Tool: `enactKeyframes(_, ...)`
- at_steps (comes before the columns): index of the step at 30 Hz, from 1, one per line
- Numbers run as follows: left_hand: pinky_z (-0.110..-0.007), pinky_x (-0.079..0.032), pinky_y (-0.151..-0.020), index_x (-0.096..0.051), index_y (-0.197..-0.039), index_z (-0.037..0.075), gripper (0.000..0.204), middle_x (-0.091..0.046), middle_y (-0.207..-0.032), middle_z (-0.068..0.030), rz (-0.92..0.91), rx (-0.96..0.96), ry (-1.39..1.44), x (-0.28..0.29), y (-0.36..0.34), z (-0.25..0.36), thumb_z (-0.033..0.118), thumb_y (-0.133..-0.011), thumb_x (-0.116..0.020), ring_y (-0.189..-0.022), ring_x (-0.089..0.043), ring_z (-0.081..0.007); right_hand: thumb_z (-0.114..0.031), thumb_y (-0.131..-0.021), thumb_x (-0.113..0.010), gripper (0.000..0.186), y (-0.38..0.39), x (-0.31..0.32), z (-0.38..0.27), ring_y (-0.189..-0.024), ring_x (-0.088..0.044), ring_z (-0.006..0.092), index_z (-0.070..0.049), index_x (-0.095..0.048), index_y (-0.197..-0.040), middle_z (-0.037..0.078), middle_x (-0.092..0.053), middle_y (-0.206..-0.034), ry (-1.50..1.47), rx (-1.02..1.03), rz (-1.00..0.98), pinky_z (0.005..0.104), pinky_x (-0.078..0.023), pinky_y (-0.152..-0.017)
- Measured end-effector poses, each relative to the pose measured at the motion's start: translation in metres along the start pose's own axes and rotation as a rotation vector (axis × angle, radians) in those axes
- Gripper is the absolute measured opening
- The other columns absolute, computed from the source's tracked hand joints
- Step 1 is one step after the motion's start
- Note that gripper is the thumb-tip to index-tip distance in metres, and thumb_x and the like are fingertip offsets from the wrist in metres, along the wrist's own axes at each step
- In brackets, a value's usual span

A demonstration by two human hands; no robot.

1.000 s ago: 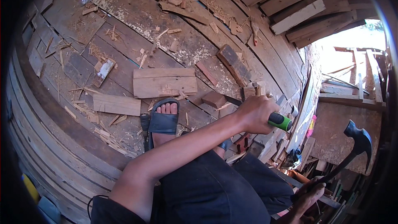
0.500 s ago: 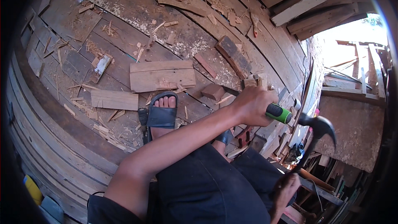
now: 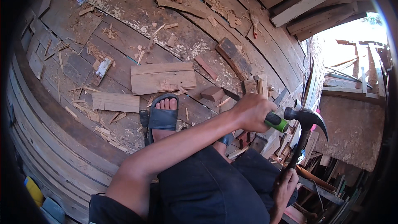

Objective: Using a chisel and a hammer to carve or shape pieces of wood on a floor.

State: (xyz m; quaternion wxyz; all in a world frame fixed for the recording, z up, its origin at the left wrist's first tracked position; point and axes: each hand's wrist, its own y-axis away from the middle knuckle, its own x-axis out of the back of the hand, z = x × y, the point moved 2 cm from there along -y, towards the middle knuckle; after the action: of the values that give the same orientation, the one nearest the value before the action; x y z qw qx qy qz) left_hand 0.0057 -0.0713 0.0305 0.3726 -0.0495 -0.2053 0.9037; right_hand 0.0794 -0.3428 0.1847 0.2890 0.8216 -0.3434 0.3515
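Left of the black sandal, a white-smeared scrap of wood lay on the plank floor, farther out than a short board, which sat just beside the sandal. Directly beyond the sandal was a wider board. To the sandal's right came a small brown block, with the dark blade of a chisel near it; whether they touched could not be told. Right of the sandal, the left hand gripped that chisel, its fingers pressed together around the tool, the tips hidden, and the black-and-green handle end pointing away from the sandal. A paintbrush lay far beyond, to the sandal's right. Farthest right of the sandal, and nearer the body, the right hand had its fingers curled round the handle of a hammer, whose head stood just beside the chisel's end.
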Motion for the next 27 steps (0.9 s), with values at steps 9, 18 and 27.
enactKeyframes(9,-0.047,-0.052,-0.059,-0.062,-0.069,0.009,0.017,-0.065,-0.065,-0.014,0.088,-0.025,0.039,0.016,-0.005,0.001,0.017,-0.06,-0.074,-0.067,-0.068,-0.039,-0.055,-0.108,-0.05,0.046,0.006,0.053,-0.026,-0.052,-0.043,0.0026,-0.011,-0.054,-0.097,-0.004,-0.046,-0.068,-0.443,0.369,0.486,0.0206,-0.035,-0.045)
enactKeyframes(18,-0.044,-0.049,-0.057,-0.061,-0.068,0.008,0.019,-0.064,-0.065,-0.0142,0.157,-0.025,0.01,0.019,0.0,-0.008,0.015,-0.061,-0.077,-0.063,-0.065,-0.0386,-0.054,-0.109,-0.049,0.051,0.012,0.005,0.016,-0.058,-0.045,0.0044,-0.004,-0.054,-0.099,-0.005,-0.047,-0.073,-0.055,0.017,0.155,0.0233,-0.033,-0.05)
enactKeyframes(27,-0.033,-0.041,-0.053,-0.054,-0.067,0.002,0.022,-0.057,-0.061,-0.005,0.256,0.079,0.318,0.032,0.004,-0.023,0.005,-0.081,-0.071,-0.056,-0.053,-0.0127,-0.08,-0.097,-0.043,0.071,0.008,0.028,-0.017,-0.045,-0.041,0.0057,-0.009,-0.048,-0.096,-0.003,-0.041,-0.063,-0.219,0.158,0.467,0.0217,-0.03,-0.038)
